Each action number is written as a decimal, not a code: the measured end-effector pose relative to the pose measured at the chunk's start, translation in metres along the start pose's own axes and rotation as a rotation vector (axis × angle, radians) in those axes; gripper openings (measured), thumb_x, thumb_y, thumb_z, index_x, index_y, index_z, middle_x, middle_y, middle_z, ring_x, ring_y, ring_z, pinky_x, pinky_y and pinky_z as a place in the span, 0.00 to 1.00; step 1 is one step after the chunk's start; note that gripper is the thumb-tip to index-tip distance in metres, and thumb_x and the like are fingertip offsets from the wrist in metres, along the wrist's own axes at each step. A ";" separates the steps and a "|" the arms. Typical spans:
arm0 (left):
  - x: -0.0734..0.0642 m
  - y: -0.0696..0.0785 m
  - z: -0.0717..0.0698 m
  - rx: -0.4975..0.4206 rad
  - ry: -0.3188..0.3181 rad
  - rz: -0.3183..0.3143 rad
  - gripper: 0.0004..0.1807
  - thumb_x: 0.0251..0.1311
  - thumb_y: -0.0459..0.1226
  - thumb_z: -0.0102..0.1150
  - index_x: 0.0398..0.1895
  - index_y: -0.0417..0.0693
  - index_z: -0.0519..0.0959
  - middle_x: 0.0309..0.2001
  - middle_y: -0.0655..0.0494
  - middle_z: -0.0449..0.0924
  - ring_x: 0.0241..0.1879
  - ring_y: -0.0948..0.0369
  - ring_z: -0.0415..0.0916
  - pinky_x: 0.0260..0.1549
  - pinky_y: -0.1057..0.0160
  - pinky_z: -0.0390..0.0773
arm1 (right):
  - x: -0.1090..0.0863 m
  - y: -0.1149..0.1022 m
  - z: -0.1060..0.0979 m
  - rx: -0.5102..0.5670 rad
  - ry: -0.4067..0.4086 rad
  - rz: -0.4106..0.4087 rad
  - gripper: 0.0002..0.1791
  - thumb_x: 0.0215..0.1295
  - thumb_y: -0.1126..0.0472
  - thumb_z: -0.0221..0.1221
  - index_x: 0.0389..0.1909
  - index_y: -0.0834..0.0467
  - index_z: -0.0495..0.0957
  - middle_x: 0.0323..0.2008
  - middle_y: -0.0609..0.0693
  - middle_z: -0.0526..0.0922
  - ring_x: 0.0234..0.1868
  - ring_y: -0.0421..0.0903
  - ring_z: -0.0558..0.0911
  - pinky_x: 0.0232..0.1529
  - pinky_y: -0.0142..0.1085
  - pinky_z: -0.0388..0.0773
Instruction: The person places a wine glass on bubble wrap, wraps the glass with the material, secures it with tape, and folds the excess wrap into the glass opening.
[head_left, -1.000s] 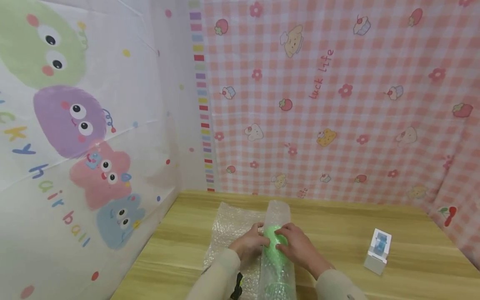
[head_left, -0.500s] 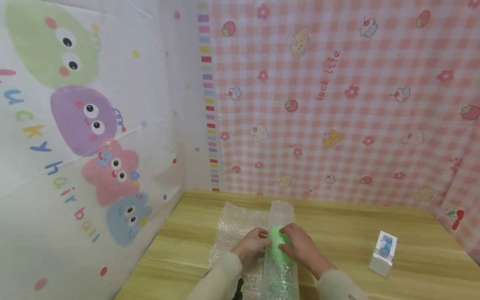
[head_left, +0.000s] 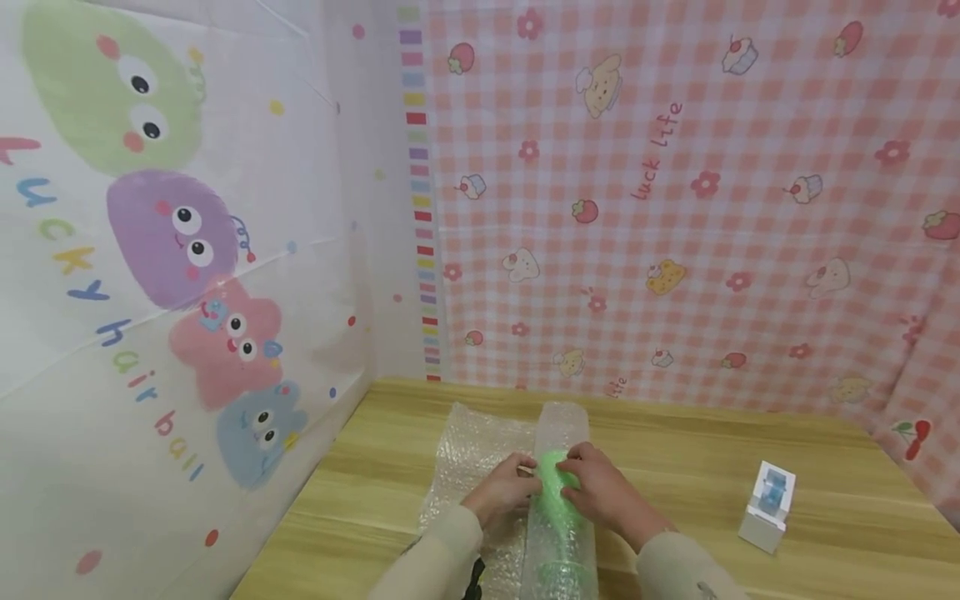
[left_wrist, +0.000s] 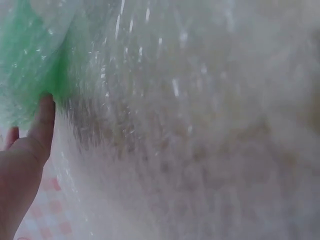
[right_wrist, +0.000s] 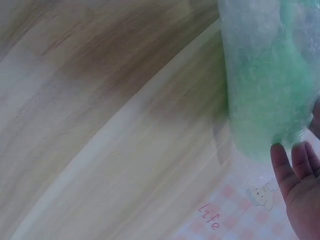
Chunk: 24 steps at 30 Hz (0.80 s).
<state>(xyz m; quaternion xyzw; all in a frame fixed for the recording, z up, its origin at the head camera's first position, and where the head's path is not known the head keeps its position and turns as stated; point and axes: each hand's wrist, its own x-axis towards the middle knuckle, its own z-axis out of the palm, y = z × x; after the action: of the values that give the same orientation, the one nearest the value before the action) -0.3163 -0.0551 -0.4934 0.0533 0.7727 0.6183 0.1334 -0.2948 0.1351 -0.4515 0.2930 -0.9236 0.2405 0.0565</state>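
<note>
A green goblet-shaped object lies inside a roll of clear bubble wrap, its wide end away from me. My left hand grips the roll's left side with thumb and bent fingers. From the right, my right hand holds the wrap over the green wide part, thumb and fingers spread apart. In the left wrist view, a digit of the left hand touches the wrap by the green. Fingertips of the right hand press the wrapped end in the right wrist view. The wrap hides the object's exact kind.
A flat sheet of bubble wrap spreads left of the roll. On the right of the wooden table stands a small white dispenser with a blue part. A black item shows by the left sleeve. Patterned cloths hang behind and at left.
The head view has turned slightly left, shifting the scene rightward. Both hands stay on the wrapped roll, with only slight finger movement.
</note>
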 end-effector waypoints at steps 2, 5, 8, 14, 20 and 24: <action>0.000 0.001 -0.001 0.011 0.000 -0.018 0.21 0.57 0.33 0.57 0.54 0.36 0.71 0.45 0.48 0.77 0.41 0.54 0.79 0.44 0.53 0.80 | 0.002 -0.001 0.002 -0.023 0.010 0.006 0.18 0.59 0.66 0.68 0.50 0.68 0.81 0.47 0.58 0.73 0.48 0.55 0.74 0.47 0.50 0.76; 0.000 0.002 -0.003 0.020 -0.011 -0.041 0.20 0.61 0.35 0.60 0.53 0.35 0.71 0.45 0.49 0.77 0.41 0.54 0.80 0.45 0.53 0.81 | 0.003 -0.001 0.004 -0.066 0.027 -0.013 0.17 0.59 0.65 0.68 0.49 0.67 0.82 0.43 0.55 0.73 0.43 0.52 0.73 0.44 0.48 0.75; 0.000 0.001 -0.005 -0.009 -0.036 -0.044 0.20 0.63 0.34 0.62 0.54 0.35 0.70 0.44 0.47 0.77 0.41 0.53 0.81 0.44 0.54 0.82 | 0.002 -0.001 0.004 -0.061 0.028 -0.003 0.17 0.59 0.65 0.68 0.49 0.66 0.83 0.41 0.53 0.74 0.42 0.50 0.73 0.42 0.46 0.75; 0.001 -0.002 -0.007 -0.037 -0.072 -0.053 0.21 0.63 0.34 0.63 0.55 0.37 0.69 0.44 0.47 0.79 0.41 0.52 0.82 0.46 0.53 0.82 | -0.001 0.002 0.000 -0.017 0.010 0.005 0.20 0.60 0.66 0.67 0.53 0.66 0.80 0.44 0.56 0.76 0.45 0.53 0.77 0.45 0.50 0.78; -0.001 0.000 -0.006 -0.046 -0.076 -0.077 0.20 0.64 0.34 0.62 0.55 0.38 0.68 0.43 0.48 0.79 0.42 0.49 0.83 0.49 0.50 0.80 | -0.003 0.004 0.000 0.062 0.036 0.036 0.21 0.57 0.65 0.70 0.51 0.66 0.80 0.47 0.57 0.76 0.46 0.54 0.78 0.47 0.51 0.79; -0.002 -0.001 -0.005 -0.083 -0.081 -0.073 0.22 0.64 0.32 0.62 0.57 0.39 0.66 0.42 0.47 0.81 0.42 0.48 0.84 0.49 0.50 0.80 | -0.005 0.003 0.000 0.064 0.047 0.040 0.21 0.57 0.62 0.71 0.51 0.64 0.82 0.46 0.57 0.74 0.45 0.54 0.77 0.44 0.51 0.78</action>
<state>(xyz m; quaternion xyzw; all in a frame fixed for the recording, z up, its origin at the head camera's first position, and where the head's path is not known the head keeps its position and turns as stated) -0.3162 -0.0607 -0.4933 0.0447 0.7419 0.6418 0.1890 -0.2921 0.1397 -0.4536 0.2706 -0.9195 0.2779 0.0639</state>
